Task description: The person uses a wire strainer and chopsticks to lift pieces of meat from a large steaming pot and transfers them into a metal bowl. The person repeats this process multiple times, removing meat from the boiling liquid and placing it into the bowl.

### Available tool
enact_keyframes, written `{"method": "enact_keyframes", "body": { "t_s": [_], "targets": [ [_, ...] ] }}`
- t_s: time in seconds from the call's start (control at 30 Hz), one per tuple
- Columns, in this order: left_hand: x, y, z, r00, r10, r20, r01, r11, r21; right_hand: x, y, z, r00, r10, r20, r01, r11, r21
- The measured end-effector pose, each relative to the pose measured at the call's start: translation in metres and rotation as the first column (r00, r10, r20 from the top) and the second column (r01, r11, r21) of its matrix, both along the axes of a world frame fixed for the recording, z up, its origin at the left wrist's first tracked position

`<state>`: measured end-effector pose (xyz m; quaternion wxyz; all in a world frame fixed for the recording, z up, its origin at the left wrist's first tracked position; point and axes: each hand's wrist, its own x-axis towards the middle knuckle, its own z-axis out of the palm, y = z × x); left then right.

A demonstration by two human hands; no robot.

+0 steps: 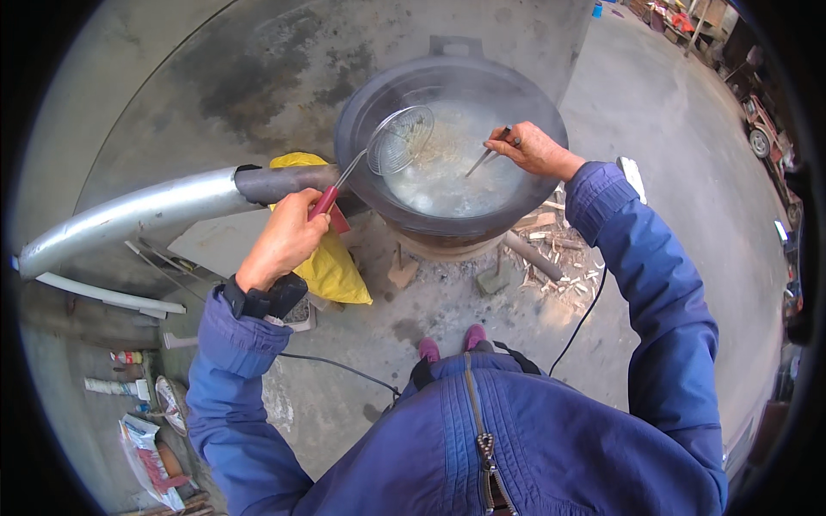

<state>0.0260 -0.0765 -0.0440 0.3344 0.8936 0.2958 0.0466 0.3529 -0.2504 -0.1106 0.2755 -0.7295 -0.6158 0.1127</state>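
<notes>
My left hand (284,235) grips the red handle of a wire skimmer (401,143). The skimmer's round mesh basket is tilted over the left part of a large dark wok (361,193). Pale, cloudy liquid (452,200) fills the wok and gives off steam; some light bits show near its middle. Above the right side of the liquid, my right hand (535,151) holds a pair of dark chopsticks (481,161), tips pointing down and left. Whether the tips touch the liquid is hard to tell through the steam.
A metal stovepipe (135,206) runs left from the stove, beside a yellow bag (332,271). Wood scraps (568,258) lie on the concrete floor under the wok's right side. A black cable (584,316) crosses the floor. Bags and bottles (148,451) stand at lower left.
</notes>
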Motion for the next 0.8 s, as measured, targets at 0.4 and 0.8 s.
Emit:
{"method": "enact_keyframes", "body": {
  "t_s": [0.4, 0.8],
  "targets": [
    [-0.02, 0.017, 0.027, 0.987, -0.161, -0.01, 0.161, 0.981, 0.11, -0.022, 0.008, 0.03, 0.962, -0.071, -0.262, 0.081, 0.996, 0.03],
    [-0.002, 0.015, 0.023, 0.96, -0.264, -0.095, 0.277, 0.945, 0.174, -0.006, 0.033, -0.021, 0.997, -0.054, 0.046, 0.056, 0.998, -0.041]
  ]
}}
